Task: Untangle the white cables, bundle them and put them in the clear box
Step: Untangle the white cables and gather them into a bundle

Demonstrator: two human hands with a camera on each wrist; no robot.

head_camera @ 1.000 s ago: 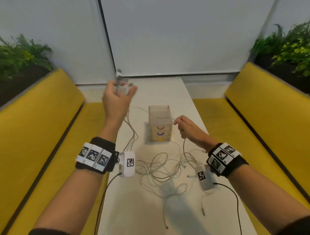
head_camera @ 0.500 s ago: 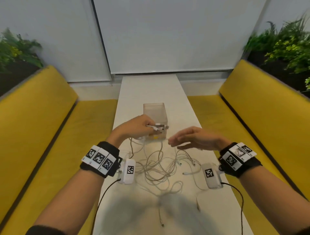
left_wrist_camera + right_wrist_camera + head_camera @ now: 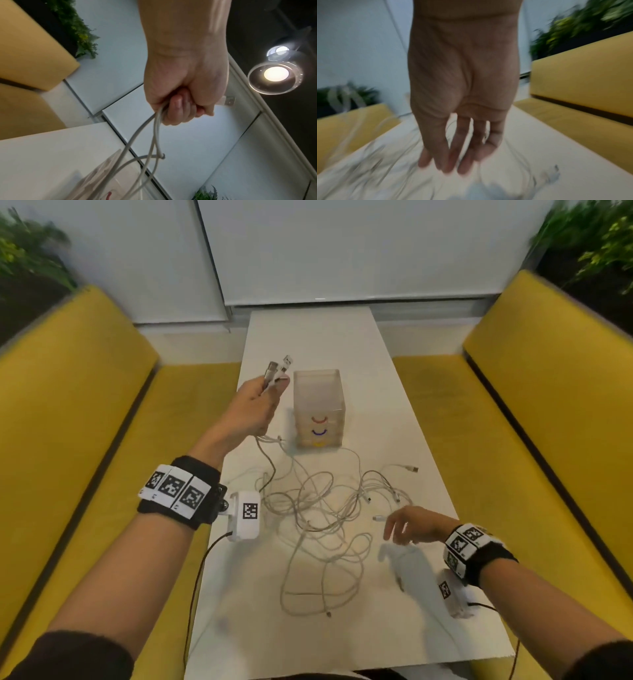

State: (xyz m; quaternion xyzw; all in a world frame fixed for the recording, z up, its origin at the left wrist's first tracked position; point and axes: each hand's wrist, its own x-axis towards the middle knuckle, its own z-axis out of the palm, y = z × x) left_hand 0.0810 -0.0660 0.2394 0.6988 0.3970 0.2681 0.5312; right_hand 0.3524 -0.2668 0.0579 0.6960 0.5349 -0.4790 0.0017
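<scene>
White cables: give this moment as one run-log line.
left hand grips cable plug ends | right hand open over tangle | clear box holds no cables

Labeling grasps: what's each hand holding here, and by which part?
Left hand grips the white cables just below their USB plug ends, fingers curled round them. Right hand holds nothing, fingers spread over the table.

Left hand (image 3: 253, 409) raised plugs (image 3: 276, 368); right hand (image 3: 416, 525) withdrew.
</scene>
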